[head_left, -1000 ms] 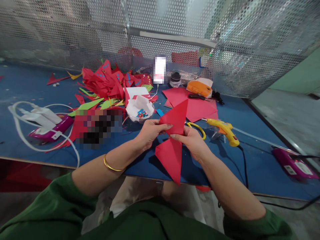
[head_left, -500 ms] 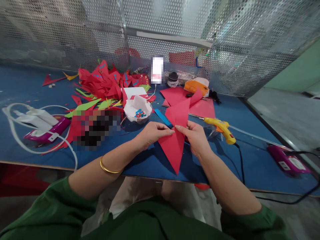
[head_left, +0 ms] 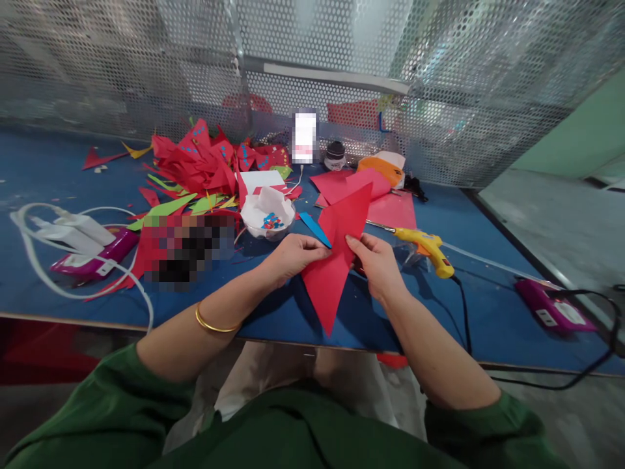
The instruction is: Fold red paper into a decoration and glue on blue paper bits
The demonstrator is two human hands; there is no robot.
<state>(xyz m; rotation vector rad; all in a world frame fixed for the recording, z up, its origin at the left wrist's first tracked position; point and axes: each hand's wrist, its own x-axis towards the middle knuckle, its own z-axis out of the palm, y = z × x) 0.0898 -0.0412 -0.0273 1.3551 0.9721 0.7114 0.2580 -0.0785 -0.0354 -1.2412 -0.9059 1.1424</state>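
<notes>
A folded piece of red paper [head_left: 332,273] with pointed ends is held up between both hands, above the near edge of the blue table. My left hand [head_left: 299,255] pinches its left side between thumb and fingers. On the right side, my right hand [head_left: 375,260] grips it, thumb on the front and the other fingers partly hidden behind. A blue strip [head_left: 314,229] lies just beyond my left fingertips, its lower end close to the paper. Behind my left hand stands a white-lined bowl [head_left: 251,221] with small blue and red pieces inside.
To the right lies a yellow glue gun [head_left: 424,247] with a black cord. Red sheets [head_left: 398,210] lie behind the paper. A heap of red cut paper [head_left: 195,163] covers the back left. Purple power strips [head_left: 554,306] sit at either side, and a lit phone [head_left: 305,137] stands at the back.
The red paper has turned: its lower point swung left and its upper part now lies flatter and more open. My right thumb has moved slightly up along its edge. Both hands keep hold.
</notes>
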